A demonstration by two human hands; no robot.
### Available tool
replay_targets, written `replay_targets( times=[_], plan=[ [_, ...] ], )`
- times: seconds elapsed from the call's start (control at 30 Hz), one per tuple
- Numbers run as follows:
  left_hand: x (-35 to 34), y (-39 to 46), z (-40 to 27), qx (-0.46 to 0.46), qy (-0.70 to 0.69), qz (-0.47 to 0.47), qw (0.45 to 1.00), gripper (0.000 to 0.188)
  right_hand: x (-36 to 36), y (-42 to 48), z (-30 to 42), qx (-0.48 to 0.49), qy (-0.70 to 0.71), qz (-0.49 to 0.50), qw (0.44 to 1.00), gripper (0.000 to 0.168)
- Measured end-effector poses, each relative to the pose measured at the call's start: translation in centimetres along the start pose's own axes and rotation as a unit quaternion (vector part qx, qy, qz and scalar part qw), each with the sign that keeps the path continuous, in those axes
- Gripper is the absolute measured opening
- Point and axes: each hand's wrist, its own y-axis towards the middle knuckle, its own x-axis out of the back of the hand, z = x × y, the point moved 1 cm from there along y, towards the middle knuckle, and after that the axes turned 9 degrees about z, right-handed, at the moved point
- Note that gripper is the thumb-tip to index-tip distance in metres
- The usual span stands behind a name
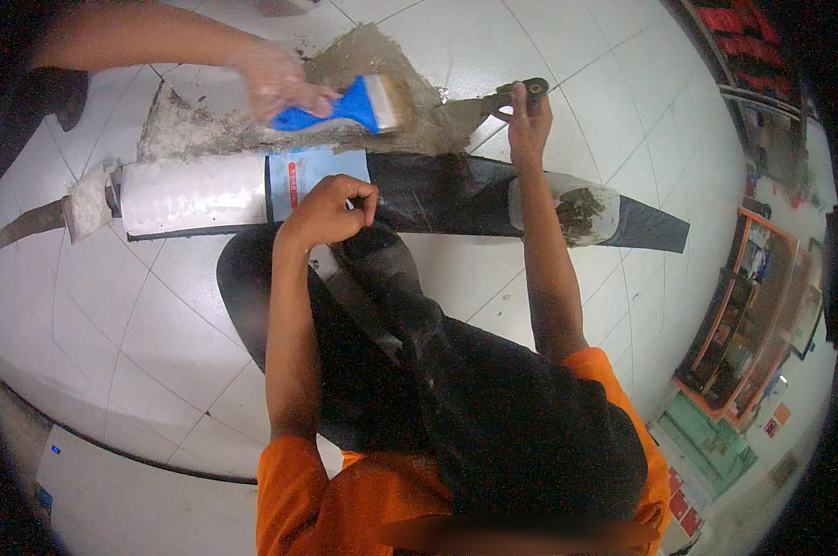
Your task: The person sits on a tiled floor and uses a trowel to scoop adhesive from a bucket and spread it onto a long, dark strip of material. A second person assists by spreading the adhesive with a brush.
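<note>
My right hand (530, 128) is closed around the black handle (538, 87) of a trowel. Its blade (464, 115), coated in grey mortar, reaches left to a patch of wet grey mortar (363, 52) on the tiled floor. My left hand (332, 208) hangs with curled fingers above my knee, and I see nothing in it. Just beyond it lies a light-blue packet (322, 167) bearing writing, on a long black strip (440, 194). Across the mortar, another person's hand (280, 87), blurred, grips a wide flat brush with a blue handle (356, 104).
On the strip's left part rests a white panel (196, 194). A clear plastic tub (603, 208) holding dark paste sits beneath my right forearm. An orange-framed cabinet (739, 320) stands at right, and a white board-like surface (155, 493) is at lower left.
</note>
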Motion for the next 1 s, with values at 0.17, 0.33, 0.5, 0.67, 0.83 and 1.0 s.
replay_targets(
  times=[0.17,0.33,0.5,0.67,0.83,1.0],
  plan=[
    [0.1,-0.2,0.4,-0.018,0.024,-0.012,0.999,0.011,-0.3,-0.5,3.4,0.0,0.053,-0.034,0.998,0.025],
    [-0.1,0.2,0.1,0.004,0.018,0.0,1.0,0.01,1.6,-1.1,1.7,-0.006,-0.002,-0.032,0.999,0.024],
    [-0.2,0.0,0.4,-0.02,0.033,-0.009,0.999,0.009,0.5,-2.0,2.1,0.018,-0.081,-0.025,0.996,0.023],
    [-0.2,0.3,0.5,-0.012,0.02,-0.008,1.0,0.009,0.7,-1.3,-0.1,0.043,-0.122,0.014,0.991,0.024],
    [0.1,0.0,0.2,-0.015,0.026,-0.003,1.0,0.01,0.2,-1.7,2.3,0.044,-0.109,-0.033,0.992,0.02],
    [-0.1,0.1,0.1,-0.022,0.017,-0.013,1.0,0.01,-1.1,-3.0,3.5,0.052,-0.135,0.022,0.989,0.017]
  ],
)
